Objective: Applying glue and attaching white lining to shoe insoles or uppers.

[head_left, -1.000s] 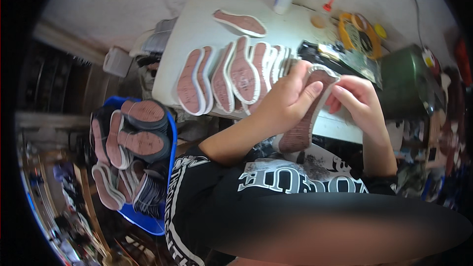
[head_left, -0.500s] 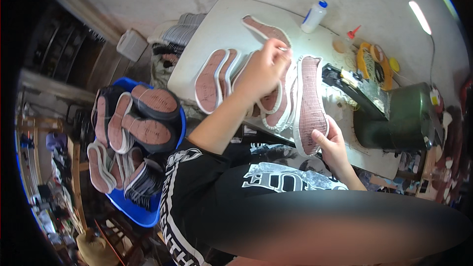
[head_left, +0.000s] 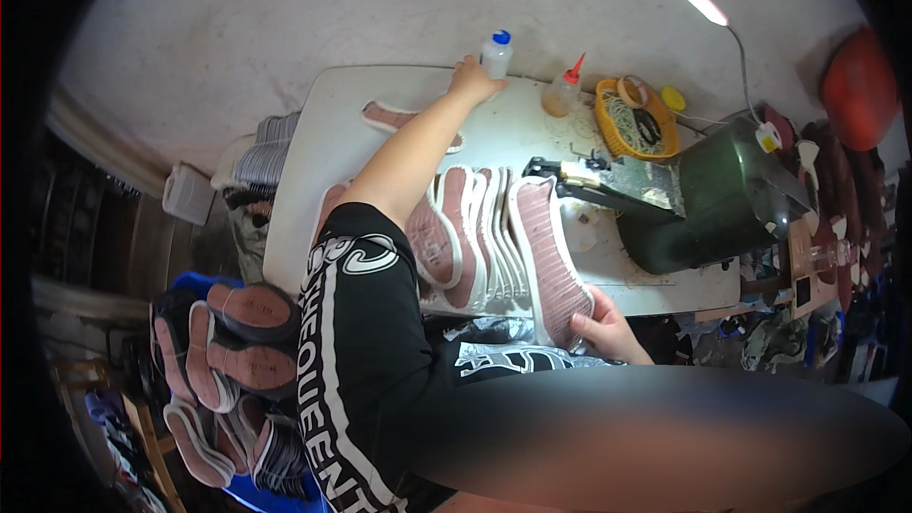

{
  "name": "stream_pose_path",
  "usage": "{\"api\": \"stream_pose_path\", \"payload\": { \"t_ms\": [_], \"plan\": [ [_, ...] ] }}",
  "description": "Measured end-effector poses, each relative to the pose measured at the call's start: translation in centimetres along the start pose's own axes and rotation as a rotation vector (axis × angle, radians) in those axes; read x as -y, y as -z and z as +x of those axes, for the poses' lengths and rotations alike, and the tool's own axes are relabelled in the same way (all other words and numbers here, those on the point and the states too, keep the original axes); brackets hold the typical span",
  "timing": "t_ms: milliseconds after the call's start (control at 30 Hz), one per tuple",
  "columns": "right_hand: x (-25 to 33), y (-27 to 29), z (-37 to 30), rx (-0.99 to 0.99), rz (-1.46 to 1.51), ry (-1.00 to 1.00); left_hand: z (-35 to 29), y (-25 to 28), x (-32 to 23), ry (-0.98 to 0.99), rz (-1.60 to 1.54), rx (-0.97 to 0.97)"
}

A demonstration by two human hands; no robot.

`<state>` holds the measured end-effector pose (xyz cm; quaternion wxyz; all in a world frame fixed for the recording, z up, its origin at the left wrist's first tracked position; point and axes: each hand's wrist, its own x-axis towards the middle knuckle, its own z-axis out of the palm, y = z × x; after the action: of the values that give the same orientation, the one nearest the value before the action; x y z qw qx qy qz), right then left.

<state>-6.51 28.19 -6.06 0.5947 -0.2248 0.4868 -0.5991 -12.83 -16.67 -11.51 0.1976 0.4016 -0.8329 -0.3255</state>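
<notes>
My left hand [head_left: 473, 83] reaches across to the back edge of the table. Its fingers and thumb close round the lower part of a white plastic bottle [head_left: 496, 54] with a blue cap, which stands upright. Nearer to me, my right hand [head_left: 608, 325] grips the near end of a shoe sole [head_left: 553, 247], pinkish-brown with a white rim, thumb on its face. Beside it several like soles [head_left: 464, 228] stand on edge in a row, partly behind my left arm. One more sole [head_left: 389, 117] lies alone beyond that arm.
A red-tipped squeeze bottle [head_left: 562, 93] and a yellow basket [head_left: 608, 138] of cord stand along the back. A dark clamp-like device [head_left: 560, 171] and a green drum-like container [head_left: 698, 214] are at right. More soles [head_left: 252, 309] fill a blue tub [head_left: 195, 281] at lower left.
My left hand has moved from above the row of soles to the white bottle. My right hand keeps the sole. The view has turned, shifting the table leftward and down.
</notes>
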Motion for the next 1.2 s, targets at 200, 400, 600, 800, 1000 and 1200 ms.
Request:
{"api": "stream_pose_path", "payload": {
  "t_ms": [200, 400, 600, 800, 1000, 1200],
  "plan": [
    [0.9, -0.1, -0.5, 0.045, -0.107, 0.000, 2.7, -1.4, 0.6, -0.003, -0.187, -0.076],
    [1.9, -1.1, 1.2, 0.053, -0.081, 0.234, -2.3, 4.2, -0.9, -0.116, -0.299, -0.109],
    [3.1, -1.3, 3.9, 0.064, -0.652, 0.433, -14.3, 15.0, -5.5, -0.230, -0.468, -0.016],
    [2.6, -1.8, 6.3, 0.169, -0.726, 0.589, -25.7, 18.1, -8.8, -0.224, -0.585, 0.277],
    [3.0, -4.9, 5.3, 0.124, -0.744, 0.667, -30.9, 14.7, -10.2, -0.345, -0.455, 0.283],
    [2.5, -5.4, 4.0, 0.028, -0.694, 0.607, -32.4, 12.4, -10.1, -0.408, -0.348, 0.121]
  ]
}}
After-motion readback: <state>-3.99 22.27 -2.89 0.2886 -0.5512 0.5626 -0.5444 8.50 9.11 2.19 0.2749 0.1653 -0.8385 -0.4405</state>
